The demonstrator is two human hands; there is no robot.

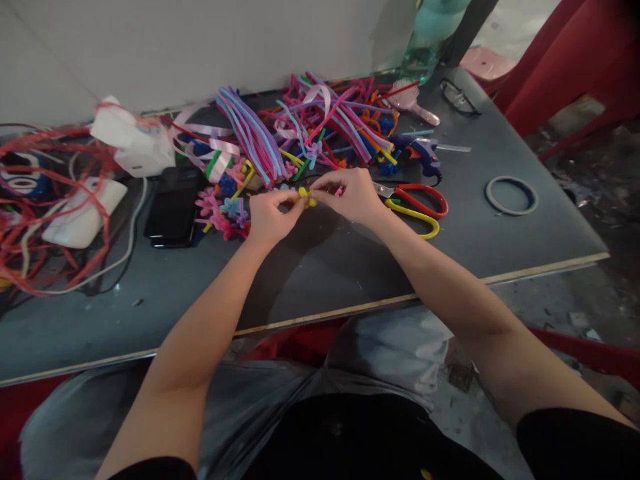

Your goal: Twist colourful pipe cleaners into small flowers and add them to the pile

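Note:
Both hands meet over the middle of a grey table (320,267). My left hand (270,215) pinches a small yellow pipe-cleaner piece (306,195) from the left. My right hand (350,193) pinches the same piece from the right, fingers curled. Just left of my left hand lie several small pipe-cleaner flowers (223,212) in pink, blue and purple. Behind the hands sprawls a heap of coloured pipe cleaners (320,123).
Red and yellow-handled scissors (417,203) lie right of my right hand. A black phone (173,207), white boxes (133,140), red cords (55,207), a grey ring (511,195), glasses (457,97) and a blue glue gun (423,153) sit around.

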